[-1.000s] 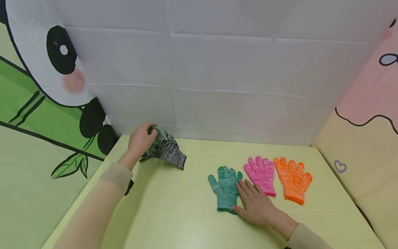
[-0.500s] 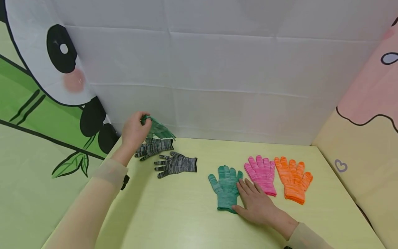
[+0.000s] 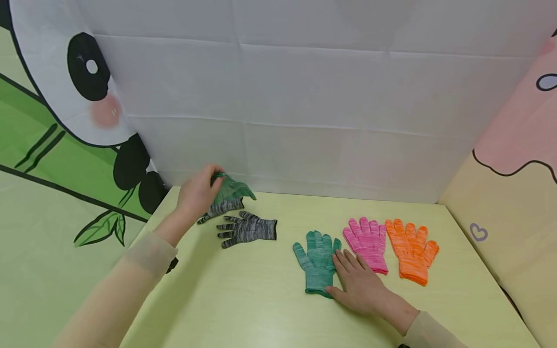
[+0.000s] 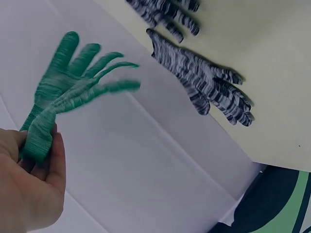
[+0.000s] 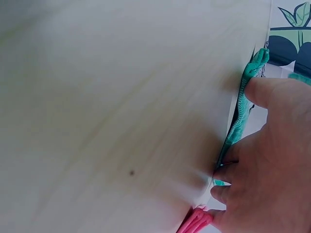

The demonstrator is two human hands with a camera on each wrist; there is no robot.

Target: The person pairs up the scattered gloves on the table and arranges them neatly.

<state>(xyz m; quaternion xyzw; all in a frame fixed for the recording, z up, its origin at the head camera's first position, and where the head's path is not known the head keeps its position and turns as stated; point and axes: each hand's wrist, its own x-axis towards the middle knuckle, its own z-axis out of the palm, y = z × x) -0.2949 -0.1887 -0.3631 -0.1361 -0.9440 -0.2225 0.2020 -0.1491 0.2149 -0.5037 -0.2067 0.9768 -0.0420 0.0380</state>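
At the back left, my left hand [image 3: 197,193] pinches a green knit glove [image 4: 65,87] by its cuff, its fingers dangling loose in the left wrist view. Below it lie two grey-and-black striped gloves: one [image 3: 224,208] is partly hidden under the raised glove, the other [image 3: 247,229] lies flat with its cuff to the right. My right hand [image 3: 359,285] rests flat with fingers spread, thumb and fingertips on the right side of a second green glove [image 3: 318,263]. A pink glove [image 3: 367,244] lies just beyond my right fingertips.
An orange glove [image 3: 412,251] lies right of the pink one. A white fold-lined sheet [image 3: 304,96] stands along the table's [image 3: 243,295] back edge. Printed panels, green [image 3: 43,232] at left and pink and cream [image 3: 522,203] at right, flank the table.
My left hand has lifted the green glove off the striped gloves, which now lie apart on the table, and has shifted slightly right and down with it. My right hand has stayed put.
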